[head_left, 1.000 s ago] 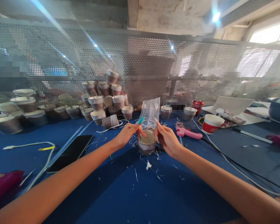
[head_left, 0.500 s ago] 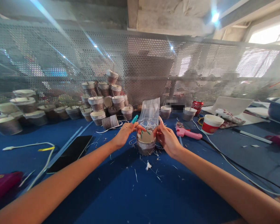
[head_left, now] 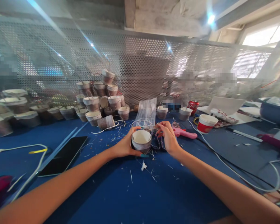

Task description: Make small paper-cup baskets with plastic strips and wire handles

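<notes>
A small grey-brown pot [head_left: 141,142] with a white rim and pale inside stands upright in front of me, just above or on the blue table. My left hand [head_left: 127,144] is closed around its left side, thumb near the base and fingers at the rim. To the pot's right, my right hand [head_left: 168,137] is raised with its fingers curled together; what they hold, if anything, is too small to make out. Dark purplish material [head_left: 161,142] lies under those fingers. Behind the pot rests a bundle of clear thin strips [head_left: 146,112], with loose thin cord coiled about it.
Stacked pots [head_left: 91,104] with wire handles stand back left. A black phone [head_left: 64,155] lies left. To the right are a pink glue gun [head_left: 184,133] with a cord, a red-and-white paper cup [head_left: 206,125], a soda can [head_left: 193,107] and a blue basin [head_left: 273,112]. White scraps [head_left: 143,165] litter the table.
Both hands were at the pot's upright handle. My left hand has moved down around the pot's side, and my right hand has come away to the right. The handle no longer stands up above the rim.
</notes>
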Demonstrator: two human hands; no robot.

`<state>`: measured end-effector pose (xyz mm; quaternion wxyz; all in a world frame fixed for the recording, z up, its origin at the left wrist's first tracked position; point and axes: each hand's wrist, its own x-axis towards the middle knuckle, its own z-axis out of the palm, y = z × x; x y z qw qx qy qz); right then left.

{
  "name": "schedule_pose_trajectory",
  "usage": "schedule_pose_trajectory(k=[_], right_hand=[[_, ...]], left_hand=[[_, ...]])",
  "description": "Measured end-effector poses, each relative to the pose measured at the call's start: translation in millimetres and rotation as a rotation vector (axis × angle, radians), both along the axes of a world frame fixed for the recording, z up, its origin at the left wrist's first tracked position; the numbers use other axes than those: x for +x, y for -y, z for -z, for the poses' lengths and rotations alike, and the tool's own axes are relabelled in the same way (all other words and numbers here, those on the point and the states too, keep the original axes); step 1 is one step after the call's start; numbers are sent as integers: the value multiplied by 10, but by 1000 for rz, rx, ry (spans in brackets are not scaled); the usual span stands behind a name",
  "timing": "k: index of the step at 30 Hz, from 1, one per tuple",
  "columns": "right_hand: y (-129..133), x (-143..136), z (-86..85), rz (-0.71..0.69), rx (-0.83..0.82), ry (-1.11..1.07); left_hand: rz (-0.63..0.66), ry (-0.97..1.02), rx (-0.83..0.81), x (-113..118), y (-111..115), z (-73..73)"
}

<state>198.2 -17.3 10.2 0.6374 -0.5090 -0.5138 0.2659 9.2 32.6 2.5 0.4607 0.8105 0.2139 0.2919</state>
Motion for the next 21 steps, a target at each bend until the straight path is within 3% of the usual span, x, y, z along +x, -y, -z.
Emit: schedule_pose_trajectory(k=[3,5,7,8,11,15,21], right_hand=[[9,169,-57,390,-77,579],[33,305,-114,582,-217,936],[51,444,-150,647,-434,1165],[53,510,-156,598,-570,1236],[22,677,-131,428,-925,1291],[-69,826,-78,459,-836,1276],[-82,897,-128,464,-729,1088]], left_hand=[[-99,76,-77,0,-18,-11],[-168,170,-167,-25,-64,-21],[-204,273,-286,-64,-124,-17],[-209,326,-350,-86,-153,-10],[-164,462,-524,-148,-221,17],[-62,509,-652,-207,-268,49],[5,491,-698,-281,-386,144]])
